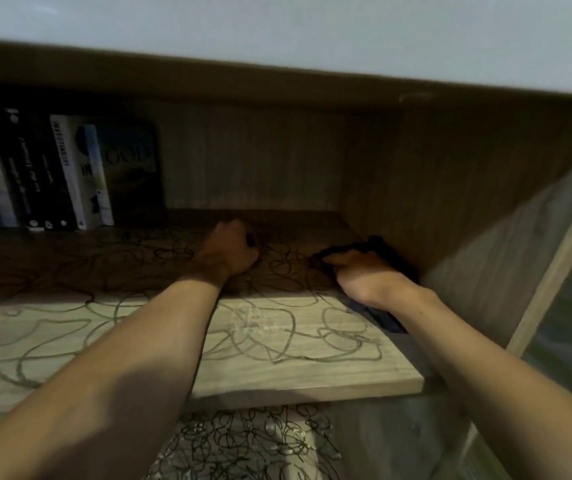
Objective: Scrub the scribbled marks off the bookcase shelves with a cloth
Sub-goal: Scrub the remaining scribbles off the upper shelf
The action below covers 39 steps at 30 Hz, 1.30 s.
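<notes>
The wooden shelf [277,368] is covered in looping black scribbled marks [277,341] from the shadowed back to the lit front edge. My right hand [364,275] grips a dark blue cloth [386,318] and holds it down on the shelf near the right wall; the cloth shows beyond my fingers and under my wrist. My left hand [229,252] is curled into a fist and rests on the scribbled shelf in the shadow, left of the cloth. A small dark spot sits by its fingers; I cannot tell what it is.
Several books [52,174] stand upright at the shelf's back left. The bookcase's side wall [485,237] rises close to the right of the cloth, and the shelf above [277,81] hangs low overhead. A lower shelf [253,445] below carries dense scribbles too.
</notes>
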{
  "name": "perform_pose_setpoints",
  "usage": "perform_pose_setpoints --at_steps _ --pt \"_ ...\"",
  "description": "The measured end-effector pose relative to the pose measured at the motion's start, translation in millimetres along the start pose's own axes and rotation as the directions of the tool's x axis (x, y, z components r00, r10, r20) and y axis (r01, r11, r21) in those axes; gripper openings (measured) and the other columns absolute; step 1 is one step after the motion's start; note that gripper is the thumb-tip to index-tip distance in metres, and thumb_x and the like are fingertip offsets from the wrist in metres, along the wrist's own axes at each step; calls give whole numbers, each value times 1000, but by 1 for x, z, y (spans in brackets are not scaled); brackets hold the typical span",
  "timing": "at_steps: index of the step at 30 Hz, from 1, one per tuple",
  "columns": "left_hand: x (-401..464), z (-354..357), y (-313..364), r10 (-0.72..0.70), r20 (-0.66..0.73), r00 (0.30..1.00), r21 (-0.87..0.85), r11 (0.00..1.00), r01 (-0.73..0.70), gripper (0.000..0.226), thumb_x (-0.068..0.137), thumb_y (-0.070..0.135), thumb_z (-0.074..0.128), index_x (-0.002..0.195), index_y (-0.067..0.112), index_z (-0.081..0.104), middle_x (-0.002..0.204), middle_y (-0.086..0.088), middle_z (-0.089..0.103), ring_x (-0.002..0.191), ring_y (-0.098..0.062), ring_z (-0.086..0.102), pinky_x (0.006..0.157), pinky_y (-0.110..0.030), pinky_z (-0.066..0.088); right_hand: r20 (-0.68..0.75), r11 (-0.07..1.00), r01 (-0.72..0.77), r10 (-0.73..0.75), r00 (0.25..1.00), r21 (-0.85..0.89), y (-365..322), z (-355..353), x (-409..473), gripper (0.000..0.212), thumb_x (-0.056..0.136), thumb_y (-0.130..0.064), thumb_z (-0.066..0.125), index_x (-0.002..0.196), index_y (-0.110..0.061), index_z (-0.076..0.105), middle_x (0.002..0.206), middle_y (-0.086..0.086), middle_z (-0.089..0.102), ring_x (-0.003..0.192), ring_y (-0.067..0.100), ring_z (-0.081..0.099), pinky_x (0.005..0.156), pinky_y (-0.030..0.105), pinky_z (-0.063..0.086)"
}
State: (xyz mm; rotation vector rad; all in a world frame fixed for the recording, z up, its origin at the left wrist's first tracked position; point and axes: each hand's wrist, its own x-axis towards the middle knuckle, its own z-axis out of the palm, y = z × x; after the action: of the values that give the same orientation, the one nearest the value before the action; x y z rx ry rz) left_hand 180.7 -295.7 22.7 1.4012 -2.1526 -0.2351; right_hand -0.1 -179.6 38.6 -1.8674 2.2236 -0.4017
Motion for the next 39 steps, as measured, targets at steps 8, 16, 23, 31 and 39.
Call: perform_pose_setpoints --at_steps 8,16,23,31,39 --pt "-20 1 5 49 30 998 -7 999 -49 27 81 20 61 107 20 69 115 -14 66 109 -31 59 95 -36 48 0 999 -45 45 999 3 -3 -1 5 45 100 -14 29 142 -18 44 150 8 38 134 27 38 108 30 31" --pt "-37 2 22 49 20 999 64 997 -50 31 86 22 57 116 20 65 120 -14 62 111 -34 56 86 -33 46 13 993 -87 86 996 76 0 -14 0 43 102 -13 27 142 -15 44 150 11 37 134 28 39 109 32 32" --pt "-27 5 13 82 23 996 62 995 -83 28 84 22 58 109 16 68 114 -15 65 108 -34 58 90 -35 49 -5 997 -32 33 999 71 8 -3 0 44 101 -13 30 140 -26 46 149 3 40 130 24 42 100 23 34" --pt "-23 8 15 111 5 994 43 993 -111 24 82 19 59 103 18 70 110 -13 67 105 -31 60 87 -33 50 -7 994 19 -18 1000 105 3 2 2 46 99 -10 33 140 -25 47 148 7 40 131 26 42 103 26 35" --pt "-21 8 13 110 8 994 12 994 -110 25 84 21 59 107 19 69 113 -14 65 109 -31 58 91 -32 48 -4 999 -33 33 999 -13 -1 -10 10 42 100 -16 31 139 -15 47 147 10 41 130 27 42 103 29 34"
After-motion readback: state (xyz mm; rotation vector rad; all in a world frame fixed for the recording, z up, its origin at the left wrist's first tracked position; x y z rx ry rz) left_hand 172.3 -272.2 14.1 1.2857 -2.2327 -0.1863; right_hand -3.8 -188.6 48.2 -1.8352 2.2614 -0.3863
